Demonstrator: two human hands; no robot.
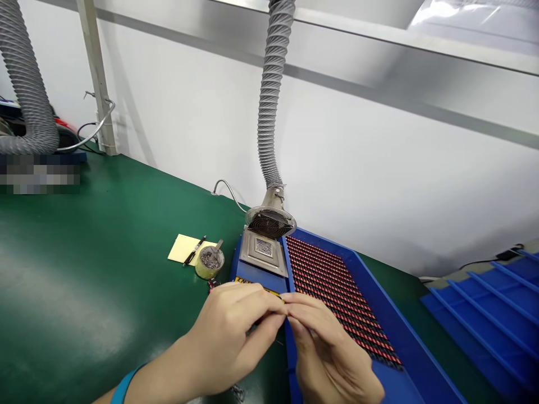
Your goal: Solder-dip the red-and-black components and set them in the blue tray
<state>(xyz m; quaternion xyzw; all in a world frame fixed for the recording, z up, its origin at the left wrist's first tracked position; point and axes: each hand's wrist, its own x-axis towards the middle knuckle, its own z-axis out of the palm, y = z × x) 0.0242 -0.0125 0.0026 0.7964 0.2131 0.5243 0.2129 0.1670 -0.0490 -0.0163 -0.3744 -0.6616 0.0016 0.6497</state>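
Note:
My left hand and my right hand meet at the fingertips in the lower middle of the view. Both are closed in a pinch, with thumbs pressed to forefingers. Whatever lies between the fingertips is too small and too covered to name. A teal band circles the left wrist. Just beyond the hands stands a blue box-shaped device topped by a square metal plate. Under my right hand lies a blue tray, holding close rows of small red and black parts.
A ribbed grey hose hangs over the device, ending in a round hood. Left of it are a cup of grey bits, a yellow notepad and a black pen. Ribbed blue trays lie far right on the green table.

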